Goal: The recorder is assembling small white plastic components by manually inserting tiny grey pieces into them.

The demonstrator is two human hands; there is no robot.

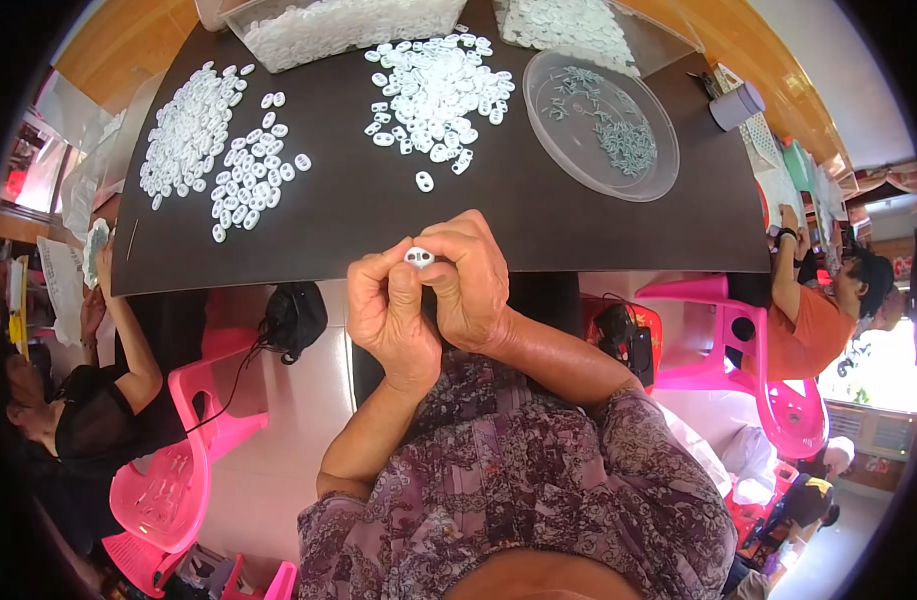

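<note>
Fingers (pixel 405 292) of the left hand (pixel 391 330) and the right hand (pixel 471 280) were closed on one small white oval piece (pixel 419 257) in the head view, the left hand at its left side, the right at its right — it sat at their tips by the middle of the near edge of the dark table (pixel 329 225), two dark openings showing. A single loose piece (pixel 425 182) lay beyond it, short of a broad heap (pixel 434 95) toward the far edge. Toward the left edge lay a dense group (pixel 189 130) and a sparser group (pixel 254 180) of similar pieces. Clear bins (pixel 669 42) stood along the far edge — and a round clear tray (pixel 559 140), holding small grey-green pins (pixel 627 145), lay toward the far right corner.
</note>
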